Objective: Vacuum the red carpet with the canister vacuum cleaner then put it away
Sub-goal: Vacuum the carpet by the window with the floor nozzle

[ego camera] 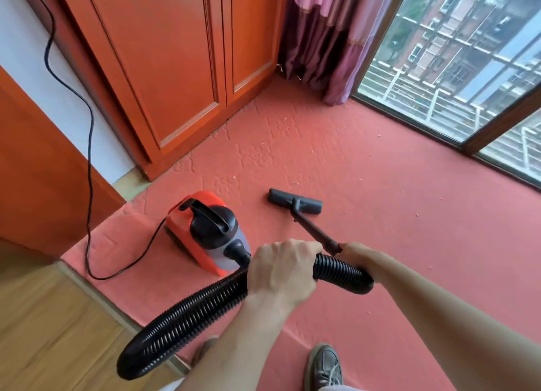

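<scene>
Head view shows both of my operator's hands on the vacuum's tubing. The left hand (281,270) is clenched around the ribbed black hose (187,317), knuckles up. The right hand (355,251) is wrapped around the near end of the wand (313,229), right where it meets the hose — its fingers are mostly hidden from me. Between the two hands the hose makes a short bend. Behind the left hand it loops down towards the camera and curls back up to the front of the canister vacuum (205,229).

That orange and black canister sits on the red carpet (380,200), just left of the left hand and close to the carpet's edge. From the right hand the wand slopes away and down to the grey floor head (295,201), which lies flat on the carpet ahead of both hands — to the right of the canister. Small pale specks dot the carpet around it.

A black power cord (87,156) runs from the canister's rear across the carpet and up the white wall. An orange wardrobe (175,68), a purple curtain (328,39) and a window (453,53) stand beyond. A wooden floor (44,317) lies at lower left, and one shoe (323,364) stands on the carpet.
</scene>
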Available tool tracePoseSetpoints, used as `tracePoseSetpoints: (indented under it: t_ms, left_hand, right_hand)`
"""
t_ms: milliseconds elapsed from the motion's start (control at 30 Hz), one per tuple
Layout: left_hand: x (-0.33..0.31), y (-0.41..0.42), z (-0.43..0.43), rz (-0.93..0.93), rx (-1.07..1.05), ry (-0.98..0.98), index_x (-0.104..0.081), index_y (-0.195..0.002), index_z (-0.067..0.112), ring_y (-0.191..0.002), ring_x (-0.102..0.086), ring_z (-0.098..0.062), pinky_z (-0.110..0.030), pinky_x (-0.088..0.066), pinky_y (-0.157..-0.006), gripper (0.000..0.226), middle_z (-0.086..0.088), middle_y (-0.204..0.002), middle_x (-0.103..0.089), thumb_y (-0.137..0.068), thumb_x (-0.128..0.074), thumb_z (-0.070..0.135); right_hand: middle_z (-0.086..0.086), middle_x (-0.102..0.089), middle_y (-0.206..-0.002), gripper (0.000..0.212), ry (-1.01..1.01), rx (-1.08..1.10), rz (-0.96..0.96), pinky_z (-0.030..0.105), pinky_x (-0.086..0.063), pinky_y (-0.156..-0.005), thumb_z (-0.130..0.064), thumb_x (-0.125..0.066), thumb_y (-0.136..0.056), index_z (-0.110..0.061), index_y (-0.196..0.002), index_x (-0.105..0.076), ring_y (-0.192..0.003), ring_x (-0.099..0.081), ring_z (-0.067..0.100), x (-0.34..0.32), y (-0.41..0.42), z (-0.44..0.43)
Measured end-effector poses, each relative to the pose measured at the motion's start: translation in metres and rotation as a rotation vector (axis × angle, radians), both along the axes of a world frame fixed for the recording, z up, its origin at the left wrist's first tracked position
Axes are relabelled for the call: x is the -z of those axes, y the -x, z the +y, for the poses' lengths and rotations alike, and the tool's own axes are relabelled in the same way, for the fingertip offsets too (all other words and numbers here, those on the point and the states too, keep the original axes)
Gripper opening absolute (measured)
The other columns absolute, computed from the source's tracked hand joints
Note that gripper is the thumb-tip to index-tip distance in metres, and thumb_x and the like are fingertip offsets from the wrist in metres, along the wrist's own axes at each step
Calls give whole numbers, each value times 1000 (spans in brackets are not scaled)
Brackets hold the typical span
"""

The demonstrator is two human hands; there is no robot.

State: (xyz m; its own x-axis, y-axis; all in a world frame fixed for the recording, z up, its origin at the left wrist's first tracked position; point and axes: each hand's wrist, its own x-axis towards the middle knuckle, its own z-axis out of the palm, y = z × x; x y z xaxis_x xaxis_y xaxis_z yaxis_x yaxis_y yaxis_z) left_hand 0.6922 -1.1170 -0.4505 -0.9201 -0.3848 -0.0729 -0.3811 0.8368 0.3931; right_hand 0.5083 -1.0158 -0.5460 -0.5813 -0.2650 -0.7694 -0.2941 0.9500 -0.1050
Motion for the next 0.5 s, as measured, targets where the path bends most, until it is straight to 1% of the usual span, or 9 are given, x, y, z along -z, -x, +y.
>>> tracePoseSetpoints:
  t_ms: [67,100,200,233,333,400,467,500]
  left_hand:
    - [2,4,11,12,18,3,-59,-102,30,-89,-69,-30,-35,-38,-65,20,-3,-92,-70,-85,-56,20]
    - [5,6,14,12,11,4,-58,-100,29,-88,-69,-30,-35,-38,-65,18,-3,-92,-69,-85,-56,19]
    - [13,11,10,-4,-32,27,-53,-92,28,-84,-69,-31,-34,-36,-62,15,-3,-88,-69,-83,-57,16]
    - [15,12,7,-24,-51,21,-52,-90,28,-82,-70,-31,-34,-36,-61,15,-3,-87,-69,-83,-58,16]
    - [22,14,-3,-58,-113,-8,-51,-90,27,-82,-70,-31,-35,-36,-61,15,-2,-87,-69,-84,-59,15]
    - [25,16,-8,-47,-145,-42,-49,-92,27,-86,-69,-31,-35,-35,-63,17,-2,-92,-68,-86,-57,14]
    - [25,21,-14,-46,-152,-70,-47,-94,27,-91,-68,-32,-35,-34,-66,18,-3,-97,-67,-87,-57,14]
    - [24,22,-17,-43,-155,-82,-47,-95,26,-91,-67,-33,-35,-34,-67,18,-4,-98,-67,-88,-58,13]
  right_hand:
    - [7,-64,-102,37,-21,-9,20,23,-41,-72,-16,-49,-91,-12,-126,-61,-92,-60,23,5,6,8]
    - [8,-63,-103,37,-24,-9,32,23,-41,-72,-15,-48,-91,-12,-126,-60,-93,-60,24,9,10,7]
    - [12,-65,-115,37,-8,6,106,24,-43,-75,-16,-47,-92,-10,-127,-58,-104,-62,27,25,21,-15]
    - [12,-65,-115,37,0,13,135,25,-43,-74,-17,-47,-92,-9,-126,-58,-105,-63,28,30,24,-28]
    - [12,-65,-106,35,51,53,150,30,-51,-76,-16,-49,-90,-4,-121,-59,-96,-65,29,41,35,-65]
    - [14,-68,-102,36,101,95,144,37,-57,-81,-15,-50,-86,-2,-118,-59,-91,-68,30,50,47,-84]
    - [15,-69,-98,39,116,95,138,42,-59,-79,-15,-50,-82,-2,-118,-59,-87,-70,32,58,57,-97]
    - [15,-69,-97,39,116,79,140,42,-60,-78,-16,-50,-82,-3,-117,-59,-86,-70,32,59,59,-100]
